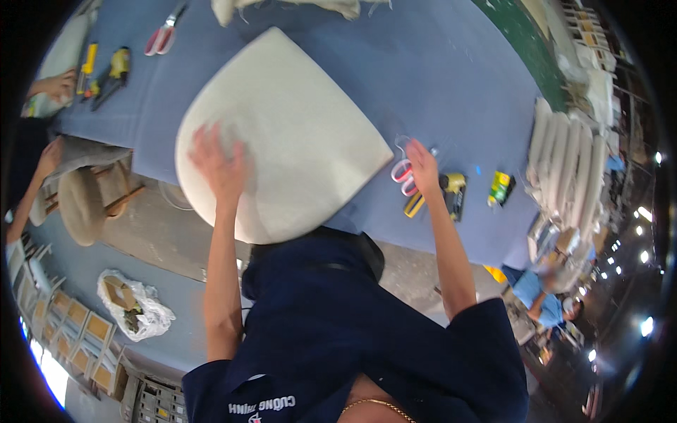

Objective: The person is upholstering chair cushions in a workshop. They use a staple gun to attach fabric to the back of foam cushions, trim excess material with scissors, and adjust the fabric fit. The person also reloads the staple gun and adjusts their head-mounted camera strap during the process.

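left hand (220,163) blurred, pale cloth (331,7) cut by top edge

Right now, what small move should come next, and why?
Probably steady the cream cushion with the left hand while the right hand takes the red-handled scissors: the left hand is spread over the cushion, and the right hand is beside the scissors' handles, though its grip is unclear.

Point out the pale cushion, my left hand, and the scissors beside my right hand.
Pale cushion (296,134): head view, middle of its upward face.
Left hand (220,161): head view, back of the hand.
Scissors (406,178) beside the right hand (424,169): head view, on the red-and-white handles.
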`<state>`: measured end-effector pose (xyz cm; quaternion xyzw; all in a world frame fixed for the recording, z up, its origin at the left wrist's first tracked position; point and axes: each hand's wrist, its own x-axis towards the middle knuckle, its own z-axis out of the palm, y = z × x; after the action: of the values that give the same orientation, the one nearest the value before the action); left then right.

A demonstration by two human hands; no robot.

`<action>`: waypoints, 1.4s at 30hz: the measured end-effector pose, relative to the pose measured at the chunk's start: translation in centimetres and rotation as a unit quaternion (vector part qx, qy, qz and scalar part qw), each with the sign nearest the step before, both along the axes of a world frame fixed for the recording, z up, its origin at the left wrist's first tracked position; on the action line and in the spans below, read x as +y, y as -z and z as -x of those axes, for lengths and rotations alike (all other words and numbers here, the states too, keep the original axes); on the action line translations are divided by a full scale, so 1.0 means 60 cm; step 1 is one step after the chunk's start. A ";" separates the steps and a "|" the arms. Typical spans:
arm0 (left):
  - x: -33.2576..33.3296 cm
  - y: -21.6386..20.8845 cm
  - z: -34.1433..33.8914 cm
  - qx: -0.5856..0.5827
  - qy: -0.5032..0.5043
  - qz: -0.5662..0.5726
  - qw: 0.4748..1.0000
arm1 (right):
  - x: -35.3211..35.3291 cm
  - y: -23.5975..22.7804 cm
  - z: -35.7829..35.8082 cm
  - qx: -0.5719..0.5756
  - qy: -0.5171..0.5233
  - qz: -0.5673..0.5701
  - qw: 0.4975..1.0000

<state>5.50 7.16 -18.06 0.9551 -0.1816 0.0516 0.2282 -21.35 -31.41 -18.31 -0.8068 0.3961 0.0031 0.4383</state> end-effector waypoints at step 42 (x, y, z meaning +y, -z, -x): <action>-0.138 -0.301 -0.226 0.228 0.115 0.354 0.900 | 0.354 -0.478 -0.190 -0.371 -0.186 0.031 0.909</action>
<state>19.04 -1.09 0.02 0.7692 -0.2031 -0.1335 0.5910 -9.95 -10.17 10.37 -0.8219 0.0472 -0.2275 0.5201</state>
